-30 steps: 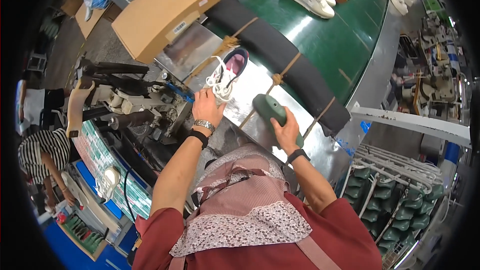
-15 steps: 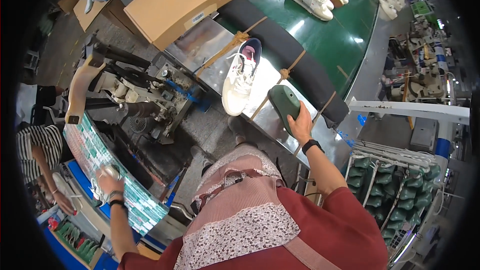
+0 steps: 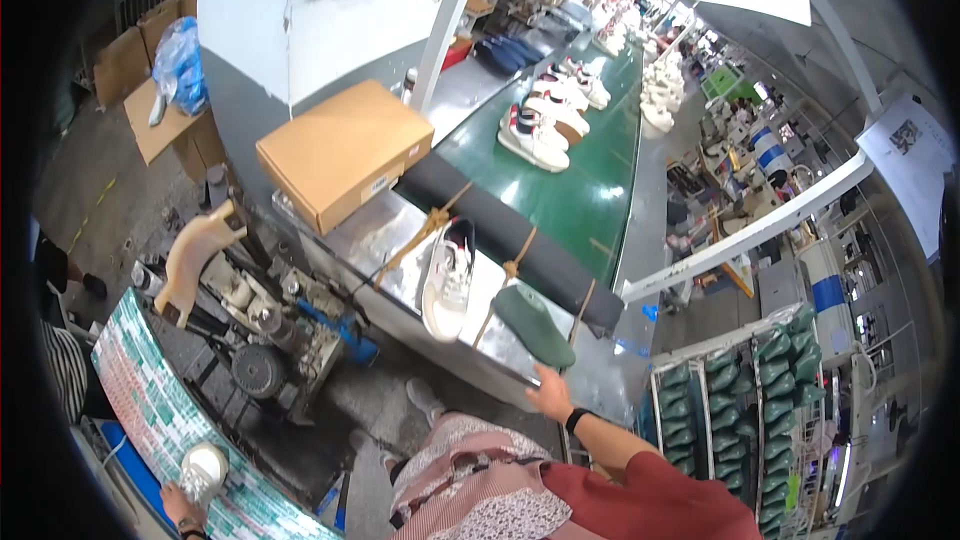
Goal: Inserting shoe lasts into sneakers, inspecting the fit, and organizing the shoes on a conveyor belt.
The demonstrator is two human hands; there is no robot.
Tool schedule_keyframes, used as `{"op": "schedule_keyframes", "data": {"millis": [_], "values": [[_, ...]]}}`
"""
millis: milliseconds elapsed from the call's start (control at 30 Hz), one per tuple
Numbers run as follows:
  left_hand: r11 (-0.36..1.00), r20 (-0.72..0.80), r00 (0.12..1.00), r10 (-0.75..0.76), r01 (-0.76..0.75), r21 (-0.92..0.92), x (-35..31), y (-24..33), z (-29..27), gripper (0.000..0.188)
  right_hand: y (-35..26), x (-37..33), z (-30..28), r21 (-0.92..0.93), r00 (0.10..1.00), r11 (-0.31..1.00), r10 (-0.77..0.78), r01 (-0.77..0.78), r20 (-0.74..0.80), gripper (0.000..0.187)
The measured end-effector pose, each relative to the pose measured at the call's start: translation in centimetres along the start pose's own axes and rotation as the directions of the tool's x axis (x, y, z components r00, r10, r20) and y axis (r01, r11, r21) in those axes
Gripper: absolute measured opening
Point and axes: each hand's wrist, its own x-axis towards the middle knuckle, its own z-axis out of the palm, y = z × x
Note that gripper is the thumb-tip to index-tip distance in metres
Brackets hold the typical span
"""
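Note:
My right hand (image 3: 549, 395) has its fingers loosely spread beside the near end of a green shoe last (image 3: 535, 325). The last lies on its side on a shiny metal ledge (image 3: 400, 285). To its left on the same ledge stands a white sneaker (image 3: 448, 285) with laces and a dark lining. At the lower left my left hand (image 3: 180, 505) grips the rear of another white sneaker (image 3: 204, 468). That sneaker rests over a curved surface covered in green and white tape (image 3: 150, 380).
A green conveyor belt (image 3: 590, 200) carries several sneakers beyond a black padded roller (image 3: 490, 225). A cardboard box (image 3: 345, 150) sits at the ledge's far left. A machine (image 3: 265, 320) stands left. Racks of green lasts (image 3: 735, 410) and a white bar (image 3: 750, 230) are right.
My right hand has let go of the last, which now lies on the ledge. My left hand has moved down and left, to the rear of its sneaker. The view has tilted up.

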Motion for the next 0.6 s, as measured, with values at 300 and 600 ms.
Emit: {"op": "schedule_keyframes", "data": {"millis": [300, 600], "values": [[0.957, 0.174, 0.941, 0.291, -0.287, -0.049, -16.4, 12.7, -8.4, 0.077, -11.5, 4.5, 5.8, 0.506, 0.663, 0.718, -0.082, -0.478, 0.744, 0.063], [0.538, -0.607, 0.447, 0.657, -0.842, -0.039, -26.4, 34.5, -22.7, 0.053, -28.8, 5.6, -6.9, -0.036, -0.159, 0.186, -0.710, -0.982, 0.686, 0.088]]}}
